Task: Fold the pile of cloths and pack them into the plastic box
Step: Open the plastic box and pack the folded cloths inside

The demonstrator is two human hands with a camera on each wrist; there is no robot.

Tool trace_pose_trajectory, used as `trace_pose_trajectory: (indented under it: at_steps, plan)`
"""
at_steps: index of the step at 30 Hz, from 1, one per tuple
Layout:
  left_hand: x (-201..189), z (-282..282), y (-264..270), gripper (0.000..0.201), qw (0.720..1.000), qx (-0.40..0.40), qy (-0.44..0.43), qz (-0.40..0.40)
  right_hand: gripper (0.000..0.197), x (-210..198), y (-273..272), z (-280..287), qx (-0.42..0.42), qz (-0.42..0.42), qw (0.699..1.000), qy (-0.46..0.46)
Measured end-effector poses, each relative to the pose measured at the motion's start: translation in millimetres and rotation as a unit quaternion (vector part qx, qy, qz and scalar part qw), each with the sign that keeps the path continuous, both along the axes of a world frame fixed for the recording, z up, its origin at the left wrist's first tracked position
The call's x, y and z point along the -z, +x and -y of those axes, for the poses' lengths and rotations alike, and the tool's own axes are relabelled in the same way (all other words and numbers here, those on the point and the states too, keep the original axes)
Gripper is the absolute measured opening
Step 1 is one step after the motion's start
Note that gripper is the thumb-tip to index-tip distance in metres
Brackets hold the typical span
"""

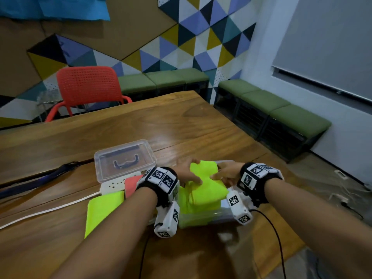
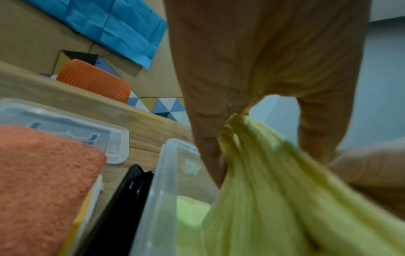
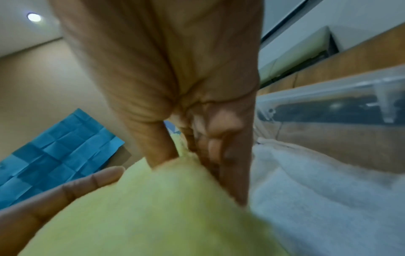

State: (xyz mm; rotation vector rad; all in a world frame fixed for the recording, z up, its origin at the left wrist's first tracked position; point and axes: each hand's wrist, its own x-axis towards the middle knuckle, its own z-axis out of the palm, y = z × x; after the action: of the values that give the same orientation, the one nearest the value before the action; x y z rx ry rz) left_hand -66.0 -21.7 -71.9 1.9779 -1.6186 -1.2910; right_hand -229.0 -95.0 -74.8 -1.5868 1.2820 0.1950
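Observation:
A folded neon-yellow cloth hangs just above the clear plastic box, gripped from both sides. My left hand pinches its left edge, where the fabric bunches between thumb and fingers. On the right edge my right hand clamps the yellow cloth between thumb and fingers. Inside the box lie another yellow cloth and a white one. A further yellow cloth and a coral towel wait on the table to the left.
The box's clear lid lies upside down behind the pile, next to a white power strip with its cable. A red chair stands at the wooden table's far side. Green benches line the walls.

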Motion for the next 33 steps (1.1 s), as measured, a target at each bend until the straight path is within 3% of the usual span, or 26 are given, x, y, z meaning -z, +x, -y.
trace_pose_trajectory:
  at_steps: [5, 8, 12, 14, 16, 18, 20, 21, 23, 24, 25, 27, 29, 31, 33]
  plan:
    - [7, 4, -4, 0.068, 0.997, -0.012, 0.010, 0.071, 0.042, 12, 0, 5, 0.039, -0.016, 0.999, 0.028]
    - [17, 2, -7, 0.063, 0.995, -0.014, 0.013, 0.103, 0.036, 27, 6, 11, -0.026, -0.070, 0.997, 0.028]
    - [18, 2, -5, 0.058, 0.991, -0.020, 0.019, 0.128, 0.015, 32, 13, 9, 0.016, -0.028, 0.983, 0.180]
    - [18, -2, -9, 0.060, 0.982, 0.016, 0.026, 0.184, 0.029, 37, 11, 7, 0.010, -0.020, 0.980, 0.198]
    - [21, -6, -15, 0.061, 0.962, 0.069, 0.036, 0.262, 0.043, 43, 13, 6, -0.021, -0.035, 0.980, 0.193]
    - [22, -9, -21, 0.054, 0.925, 0.122, 0.016, 0.358, 0.021, 39, 19, 6, -0.040, -0.035, 0.986, 0.159]
    - [22, -7, -23, 0.044, 0.877, 0.175, -0.019, 0.447, 0.018, 22, 27, 2, -0.107, -0.091, 0.984, 0.114]
    - [23, -5, -22, 0.043, 0.859, 0.201, -0.019, 0.471, 0.025, 10, 31, -1, -0.173, -0.150, 0.971, 0.062]
    - [27, 0, -16, 0.049, 0.842, 0.243, 0.014, 0.482, 0.046, -6, 38, -1, -0.330, -0.263, 0.901, -0.105]
    - [26, 0, -11, 0.054, 0.839, 0.260, 0.021, 0.477, 0.053, -11, 41, -2, -0.389, -0.286, 0.857, -0.181]
    - [24, -2, -5, 0.056, 0.849, 0.261, 0.010, 0.460, 0.058, -13, 44, -2, -0.417, -0.286, 0.832, -0.227]
    - [19, -9, 13, 0.047, 0.904, 0.180, -0.057, 0.383, 0.066, -7, 49, -2, -0.451, -0.242, 0.815, -0.274]
    - [14, -20, 39, 0.031, 0.956, 0.018, -0.142, 0.254, 0.078, 1, 54, -5, -0.493, -0.207, 0.796, -0.283]
    - [19, -33, 72, 0.025, 0.954, -0.136, -0.162, 0.212, 0.089, 8, 62, -11, -0.519, -0.208, 0.776, -0.293]
    - [31, -48, 105, 0.025, 0.933, -0.248, -0.120, 0.233, 0.096, 18, 69, -17, -0.526, -0.223, 0.768, -0.289]
